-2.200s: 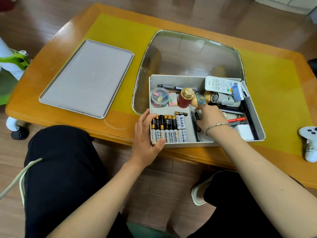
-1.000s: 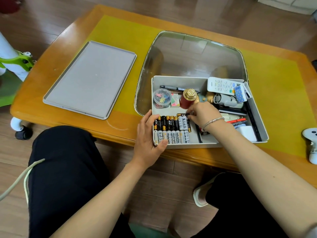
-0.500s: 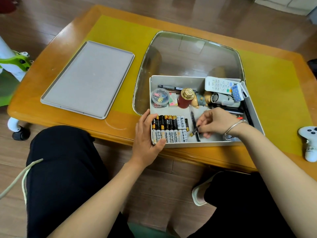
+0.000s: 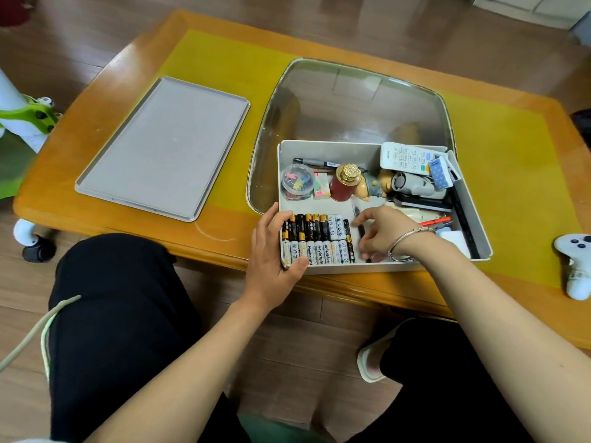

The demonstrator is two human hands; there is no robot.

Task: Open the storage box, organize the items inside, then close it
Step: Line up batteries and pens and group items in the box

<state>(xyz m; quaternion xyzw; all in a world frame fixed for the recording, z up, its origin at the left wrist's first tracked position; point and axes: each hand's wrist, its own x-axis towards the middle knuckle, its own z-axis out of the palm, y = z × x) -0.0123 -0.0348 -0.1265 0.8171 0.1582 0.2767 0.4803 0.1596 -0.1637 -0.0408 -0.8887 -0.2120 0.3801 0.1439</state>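
Both our hands work at the near end of the open storage box (image 4: 465,199): our left hand (image 4: 271,254) grips the box's near-left corner, thumb hooked over the front wall and fingers laid along the left side, while our right hand (image 4: 382,233), a bracelet (image 4: 406,243) at the wrist, reaches inside with fingers curled down at a black pen (image 4: 360,227); we cannot tell whether it actually holds the pen. The box, shallow, rectangular and pale grey, sits at the front edge of the wooden tabletop (image 4: 105,100), partly over a glass inset. Its near-left section holds batteries (image 4: 316,239) lined up in two neat rows, black-and-gold ones behind, white ones in front. Behind them sit a clear tub of coloured binder clips (image 4: 297,183), a red jar with a gold lid (image 4: 345,183), a small figurine (image 4: 375,185) and a marker (image 4: 315,162). A white remote control (image 4: 406,157) lies tilted at the far-right corner over jumbled items. The box's grey lid (image 4: 163,148) lies flat well to the left. A white game controller (image 4: 575,266) rests at the tabletop's right.
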